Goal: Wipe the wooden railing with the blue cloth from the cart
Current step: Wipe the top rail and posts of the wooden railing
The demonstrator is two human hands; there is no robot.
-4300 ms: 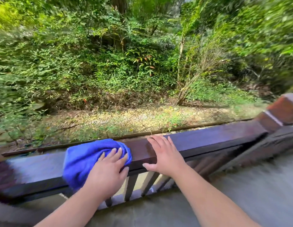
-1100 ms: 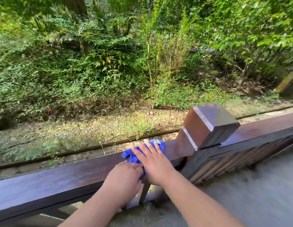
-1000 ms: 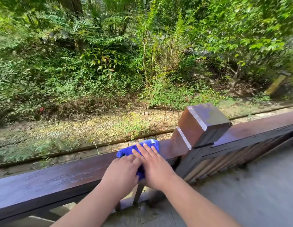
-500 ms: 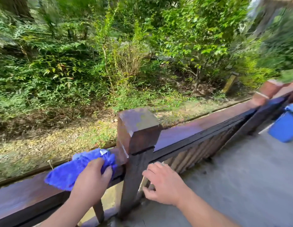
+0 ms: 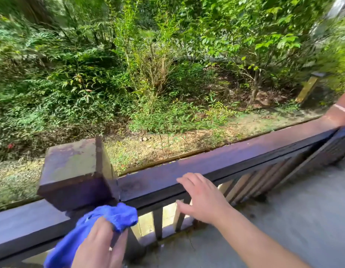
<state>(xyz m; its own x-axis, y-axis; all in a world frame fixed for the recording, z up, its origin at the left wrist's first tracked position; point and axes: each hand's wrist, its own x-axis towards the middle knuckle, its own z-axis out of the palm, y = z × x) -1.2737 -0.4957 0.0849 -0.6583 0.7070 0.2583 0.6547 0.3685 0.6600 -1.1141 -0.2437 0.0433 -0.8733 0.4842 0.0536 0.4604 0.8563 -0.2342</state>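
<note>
Outdoors, a dark wooden railing (image 5: 235, 157) runs across the view, with a square post (image 5: 75, 173) at left. The left hand (image 5: 99, 246) grips a bunched blue cloth (image 5: 113, 216), pressing it against the post's near face just below the cap. The right hand (image 5: 202, 198) is open and empty, fingers spread, resting on the rail's near edge. Green shrubs (image 5: 148, 64) fill the ground beyond.

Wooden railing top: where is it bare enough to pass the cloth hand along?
The dark wooden railing is bare from the right hand to the far post. It is crowded at the square brown post cap, where the left hand bunches the blue cloth.
</note>
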